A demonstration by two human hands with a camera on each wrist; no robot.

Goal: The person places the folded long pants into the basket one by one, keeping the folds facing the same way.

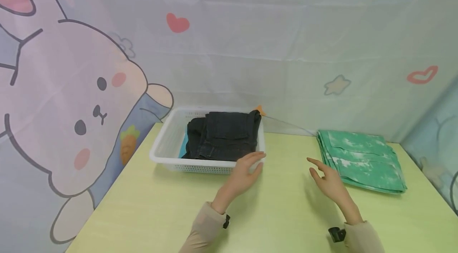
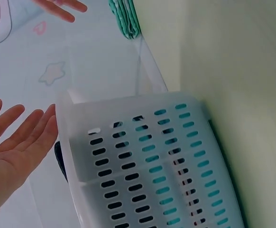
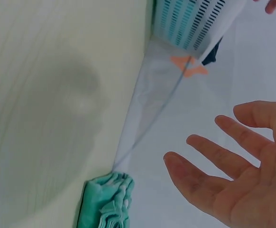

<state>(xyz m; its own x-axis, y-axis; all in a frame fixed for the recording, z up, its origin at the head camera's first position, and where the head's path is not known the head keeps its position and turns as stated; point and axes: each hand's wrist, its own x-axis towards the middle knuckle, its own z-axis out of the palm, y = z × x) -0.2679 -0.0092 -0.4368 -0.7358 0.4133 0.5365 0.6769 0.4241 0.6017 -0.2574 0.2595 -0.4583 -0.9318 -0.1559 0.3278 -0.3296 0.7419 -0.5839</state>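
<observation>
Green cloth [image 1: 361,161] lies folded at the far right corner of the surface [image 1: 286,213]. Near the far left corner stands the basket [image 1: 200,162], holding dark clothes [image 1: 229,126]. Left hand [image 1: 243,173]: open, empty, at the basket's near right corner; contact with the rim cannot be confirmed. Right hand [image 1: 328,181]: open, empty, above the surface, left of the cloth and apart from it. Caution: a forward sweep of the left hand could catch the rim and push the basket toward the far edge. Gripping only the cloth's upper layers could open its folds. Left wrist view: side slots reveal a blue item [image 2: 162,190] low in the basket; the head view shows only a sliver. Right wrist view: clothes project past the rim, a possible snag point.
</observation>
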